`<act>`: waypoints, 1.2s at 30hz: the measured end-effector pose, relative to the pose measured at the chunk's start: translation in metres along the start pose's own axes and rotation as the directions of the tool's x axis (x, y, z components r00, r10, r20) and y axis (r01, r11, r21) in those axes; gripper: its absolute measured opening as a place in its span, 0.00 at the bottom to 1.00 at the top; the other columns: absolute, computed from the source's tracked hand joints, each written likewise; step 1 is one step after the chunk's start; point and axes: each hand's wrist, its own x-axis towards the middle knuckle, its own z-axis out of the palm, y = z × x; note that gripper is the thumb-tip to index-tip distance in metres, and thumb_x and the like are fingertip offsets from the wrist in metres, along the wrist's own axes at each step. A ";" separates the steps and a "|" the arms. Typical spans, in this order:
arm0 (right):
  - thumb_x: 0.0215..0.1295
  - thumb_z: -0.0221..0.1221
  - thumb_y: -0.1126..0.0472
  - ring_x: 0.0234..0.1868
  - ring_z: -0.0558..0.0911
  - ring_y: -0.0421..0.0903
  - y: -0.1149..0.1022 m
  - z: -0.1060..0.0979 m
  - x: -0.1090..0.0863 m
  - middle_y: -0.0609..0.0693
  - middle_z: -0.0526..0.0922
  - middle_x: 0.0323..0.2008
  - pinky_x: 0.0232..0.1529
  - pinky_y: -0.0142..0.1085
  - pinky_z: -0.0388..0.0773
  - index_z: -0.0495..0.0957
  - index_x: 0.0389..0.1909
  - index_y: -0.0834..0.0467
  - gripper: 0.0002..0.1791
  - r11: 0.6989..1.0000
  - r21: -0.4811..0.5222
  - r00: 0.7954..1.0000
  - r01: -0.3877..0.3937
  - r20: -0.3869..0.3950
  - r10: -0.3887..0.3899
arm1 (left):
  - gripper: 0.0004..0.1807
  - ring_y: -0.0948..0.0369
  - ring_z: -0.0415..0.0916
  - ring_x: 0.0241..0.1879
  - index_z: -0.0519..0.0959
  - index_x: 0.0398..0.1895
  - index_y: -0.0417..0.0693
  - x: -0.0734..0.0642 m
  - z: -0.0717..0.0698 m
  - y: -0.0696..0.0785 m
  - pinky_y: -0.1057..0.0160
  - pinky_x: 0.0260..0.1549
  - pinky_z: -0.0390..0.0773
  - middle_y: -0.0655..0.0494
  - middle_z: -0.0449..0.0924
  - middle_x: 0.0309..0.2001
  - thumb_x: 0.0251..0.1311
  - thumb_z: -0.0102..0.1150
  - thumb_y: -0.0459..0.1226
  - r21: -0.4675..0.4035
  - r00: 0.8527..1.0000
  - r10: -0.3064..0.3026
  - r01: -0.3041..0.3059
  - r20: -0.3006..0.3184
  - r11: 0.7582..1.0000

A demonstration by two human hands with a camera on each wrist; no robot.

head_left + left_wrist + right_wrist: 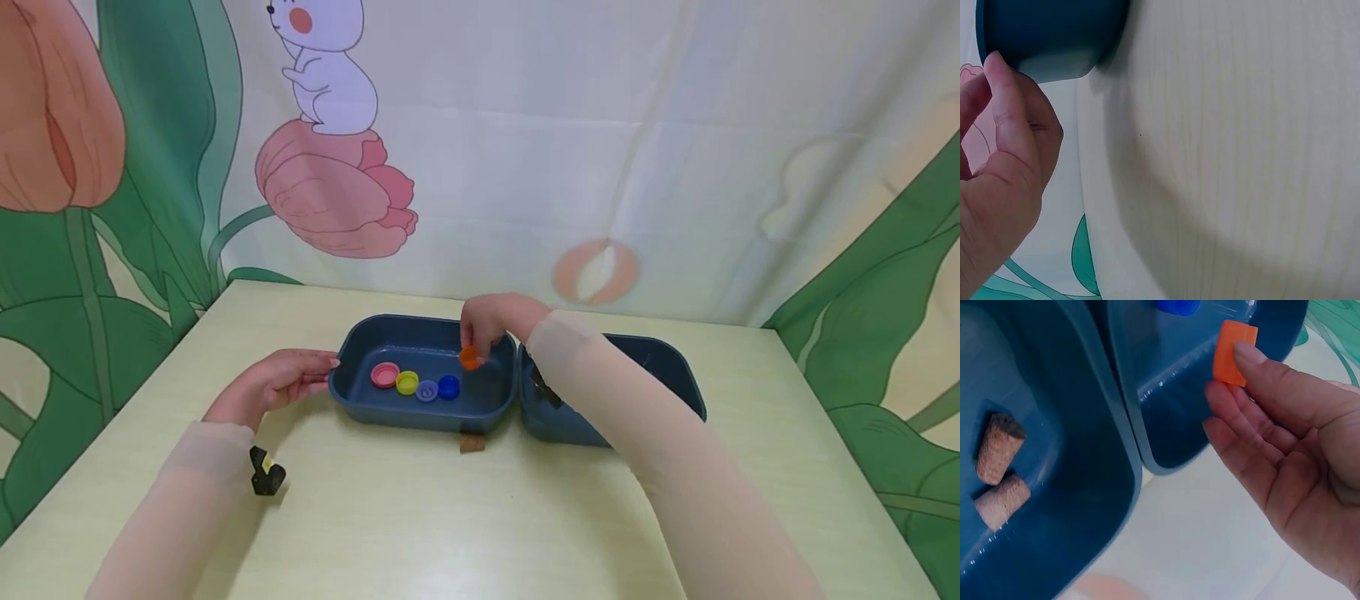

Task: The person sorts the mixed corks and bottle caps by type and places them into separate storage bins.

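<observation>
My right hand [491,321] reaches over the left blue bin [420,418] and pinches an orange bottle cap [1233,353] between thumb and fingers, above the bin's right part. In the right wrist view the cap is held on its side at the fingertips. On that bin's floor lie a pink cap [385,375], a yellow cap [407,383], a light purple cap [427,391] and a blue cap [448,387], in a loose row. At the bin's left end my left hand [288,377] holds the rim with its fingertips.
A second blue bin [678,367] stands against the first one's right side, partly hidden by my right forearm. Two corks [1000,449] lie inside it. A small brown patch [472,443] is on the table at the front. A printed curtain [480,167] hangs behind.
</observation>
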 end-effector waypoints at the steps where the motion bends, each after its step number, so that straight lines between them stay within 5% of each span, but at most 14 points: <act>1: 0.65 0.67 0.67 0.34 0.72 0.42 -0.001 0.001 0.002 0.50 0.82 0.44 0.37 0.29 0.74 0.84 0.53 0.61 0.15 1.000 0.008 1.000 -0.011 0.010 0.011 | 0.36 0.71 0.87 0.33 0.52 0.79 0.31 0.000 0.000 0.000 0.72 0.44 0.87 0.66 0.88 0.33 0.77 0.52 0.37 -0.003 1.000 -0.002 0.002 0.001 1.000; 10: 0.63 0.69 0.65 0.39 0.75 0.44 -0.010 0.008 0.015 0.48 0.82 0.44 0.50 0.35 0.82 0.85 0.48 0.58 0.12 0.993 -0.014 0.991 -0.114 0.071 0.115 | 0.35 0.71 0.87 0.32 0.53 0.79 0.32 -0.001 0.001 -0.003 0.72 0.44 0.87 0.66 0.88 0.32 0.77 0.51 0.37 -0.010 1.000 -0.012 0.012 -0.016 1.000; 16: 0.63 0.68 0.66 0.31 0.71 0.42 -0.012 0.009 0.022 0.45 0.77 0.31 0.33 0.30 0.72 0.84 0.38 0.53 0.06 0.981 -0.078 0.977 -0.179 0.105 0.187 | 0.35 0.71 0.86 0.32 0.52 0.80 0.32 -0.001 0.000 -0.003 0.72 0.43 0.87 0.65 0.88 0.32 0.77 0.51 0.37 -0.010 1.000 -0.012 0.012 -0.008 1.000; 20: 0.64 0.67 0.64 0.29 0.70 0.41 -0.016 0.008 0.026 0.43 0.75 0.27 0.33 0.31 0.70 0.83 0.34 0.51 0.05 0.967 -0.160 0.965 -0.200 0.137 0.222 | 0.35 0.71 0.86 0.32 0.53 0.79 0.32 0.000 -0.001 -0.003 0.73 0.43 0.87 0.65 0.88 0.32 0.77 0.51 0.38 -0.006 1.000 -0.008 0.008 -0.007 1.000; 24: 0.64 0.68 0.63 0.38 0.72 0.43 -0.024 0.005 0.028 0.44 0.78 0.35 0.46 0.33 0.78 0.84 0.38 0.51 0.04 0.944 -0.227 0.946 -0.239 0.166 0.279 | 0.35 0.71 0.86 0.33 0.53 0.79 0.32 0.001 -0.002 -0.002 0.72 0.44 0.87 0.66 0.88 0.33 0.77 0.51 0.38 0.001 1.000 0.004 -0.004 -0.001 1.000; 29: 0.64 0.69 0.63 0.51 0.73 0.44 -0.040 0.002 0.032 0.44 0.82 0.57 0.67 0.38 0.79 0.86 0.52 0.50 0.15 0.901 -0.302 0.913 -0.312 0.169 0.372 | 0.35 0.71 0.86 0.33 0.52 0.79 0.31 0.001 -0.003 -0.002 0.72 0.44 0.87 0.66 0.88 0.33 0.77 0.51 0.37 0.000 1.000 0.011 -0.011 0.003 1.000; 36: 0.67 0.66 0.65 0.54 0.74 0.44 -0.049 0.001 0.039 0.44 0.79 0.66 0.69 0.36 0.78 0.83 0.60 0.49 0.22 0.870 -0.306 0.886 -0.386 0.141 0.442 | 0.35 0.71 0.87 0.33 0.53 0.79 0.30 0.001 -0.001 -0.001 0.72 0.43 0.87 0.66 0.88 0.33 0.77 0.51 0.37 -0.005 1.000 0.016 -0.016 0.003 1.000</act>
